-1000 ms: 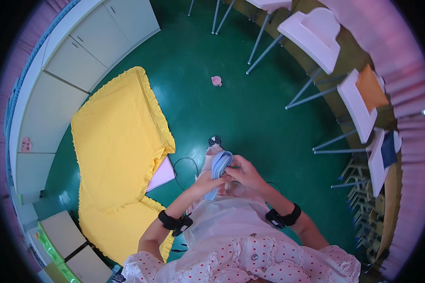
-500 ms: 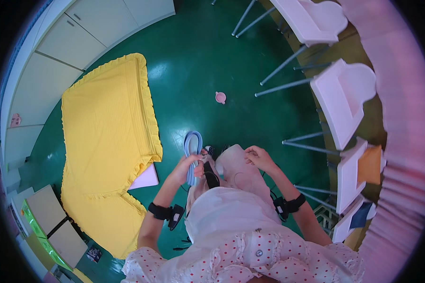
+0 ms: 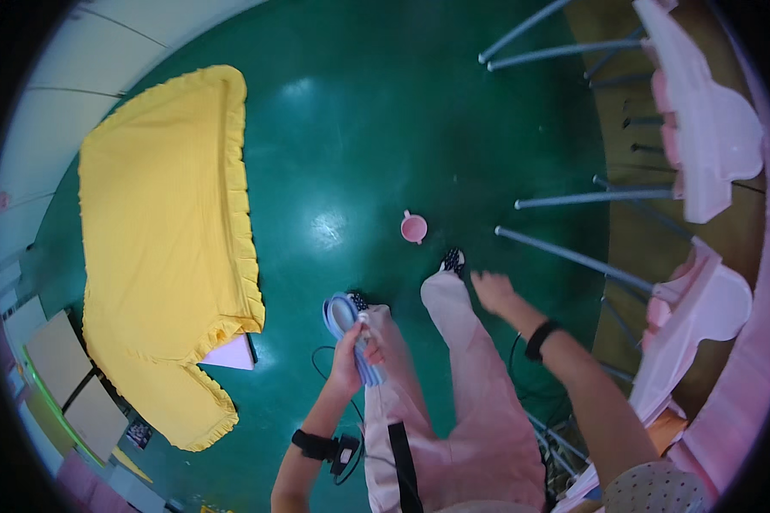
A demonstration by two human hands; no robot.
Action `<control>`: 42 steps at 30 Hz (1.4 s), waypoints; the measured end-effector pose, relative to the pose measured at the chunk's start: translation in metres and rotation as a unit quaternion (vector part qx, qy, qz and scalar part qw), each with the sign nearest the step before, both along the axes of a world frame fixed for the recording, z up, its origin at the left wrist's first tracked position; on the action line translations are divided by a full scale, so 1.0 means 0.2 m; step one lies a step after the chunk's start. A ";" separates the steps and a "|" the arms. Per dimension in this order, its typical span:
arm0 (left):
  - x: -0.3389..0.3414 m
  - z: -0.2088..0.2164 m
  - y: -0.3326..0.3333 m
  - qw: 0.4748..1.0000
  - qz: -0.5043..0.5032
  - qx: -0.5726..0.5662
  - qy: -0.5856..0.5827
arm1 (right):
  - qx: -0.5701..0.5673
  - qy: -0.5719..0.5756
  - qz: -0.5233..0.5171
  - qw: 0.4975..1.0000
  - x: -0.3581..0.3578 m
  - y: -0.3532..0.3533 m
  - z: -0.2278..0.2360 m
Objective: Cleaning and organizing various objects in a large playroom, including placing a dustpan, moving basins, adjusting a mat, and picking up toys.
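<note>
- Now my left hand (image 3: 345,361) has its grip closed around a looped blue-and-white striped strap (image 3: 331,315), the coil rising past my fingers and the striped tail below.
- That strap is in the air in front of my left trouser leg (image 3: 387,355).
- My right hand (image 3: 493,292) reaches forward, fingers bent, beside my right shoe (image 3: 454,259); I cannot tell whether that grip is open or closed.
- Ahead, a pink two-handled cup (image 3: 414,228) sits on the green floor (image 3: 342,171).
- On my left lies a ruffled yellow quilt (image 3: 162,231), a pale lilac slab (image 3: 230,353) poking from under its edge.
- To my right stand pinkish-white high chairs (image 3: 714,141) on metal legs.
</note>
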State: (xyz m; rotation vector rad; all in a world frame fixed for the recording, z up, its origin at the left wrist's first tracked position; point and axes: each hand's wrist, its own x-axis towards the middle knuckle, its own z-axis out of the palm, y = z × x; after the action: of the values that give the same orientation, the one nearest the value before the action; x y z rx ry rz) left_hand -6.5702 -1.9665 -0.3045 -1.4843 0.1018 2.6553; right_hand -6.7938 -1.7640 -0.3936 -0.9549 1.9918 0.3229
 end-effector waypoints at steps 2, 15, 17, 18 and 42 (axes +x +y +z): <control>-0.09 -0.23 -0.06 0.999 -0.029 -0.017 0.003 | -0.011 0.006 -0.014 1.000 -0.07 -0.14 -0.29; -0.16 -1.46 -0.01 0.996 0.079 -0.036 -0.006 | -0.172 -0.082 -0.751 0.632 0.44 -0.33 -1.78; -0.02 -1.47 0.05 0.999 0.018 0.008 -0.025 | -0.155 -0.099 -0.787 0.589 0.47 -0.33 -1.79; 0.03 -1.45 0.08 0.999 0.018 0.021 -0.031 | -0.137 -0.116 -0.775 0.606 0.42 -0.30 -1.80; 0.25 1.32 -0.04 0.948 -0.010 -0.198 0.251 | -0.328 -0.627 -0.472 0.525 0.62 -0.89 1.76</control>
State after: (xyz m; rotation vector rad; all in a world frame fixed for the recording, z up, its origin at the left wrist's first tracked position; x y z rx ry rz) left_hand -6.5211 -1.9739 -0.0406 -0.8180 0.7172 3.0525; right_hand -6.6697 -1.9426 -0.0415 -0.1094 0.8331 -1.4500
